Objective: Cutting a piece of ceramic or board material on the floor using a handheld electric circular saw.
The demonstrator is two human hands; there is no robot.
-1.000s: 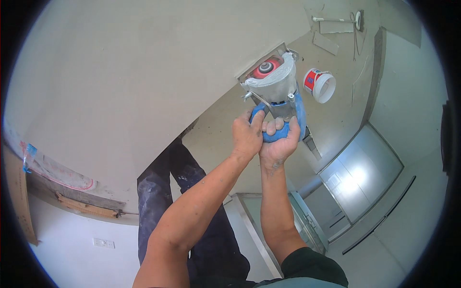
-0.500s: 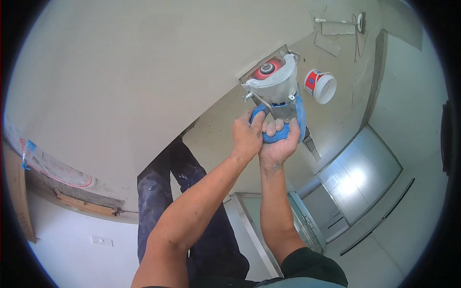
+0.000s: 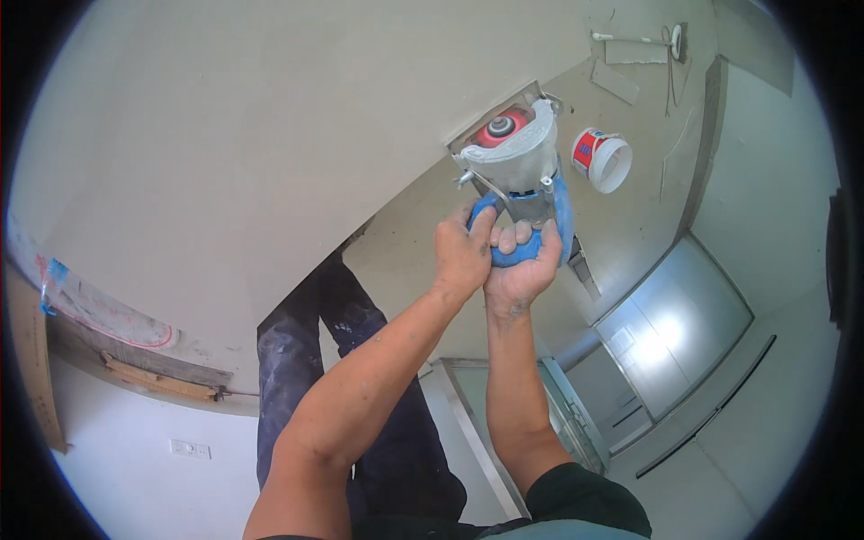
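Note:
Both my hands are closed on a handheld circular saw (image 3: pixel 517 157) with a pale metal guard and a blue body. Its spinning-looking red disc (image 3: pixel 504 128) shows beneath the guard, and its metal base plate rests at the edge of a large pale slab (image 3: pixel 225 162). My left hand (image 3: pixel 463 247) grips the blue handle from the left, its thumb pointing up. My right hand (image 3: pixel 522 261) wraps round the same handle beside it, fingers curled over the front. The blade's lower part is hidden.
A white bucket with a red label (image 3: pixel 601 160) lies tipped on the floor to the right. Beyond it are a long white-handled brush (image 3: pixel 634 40) and scrap pieces (image 3: pixel 616 83). My dark-trousered legs (image 3: pixel 297 387) stand beside the slab's near edge. A cardboard strip (image 3: pixel 162 385) lies at left.

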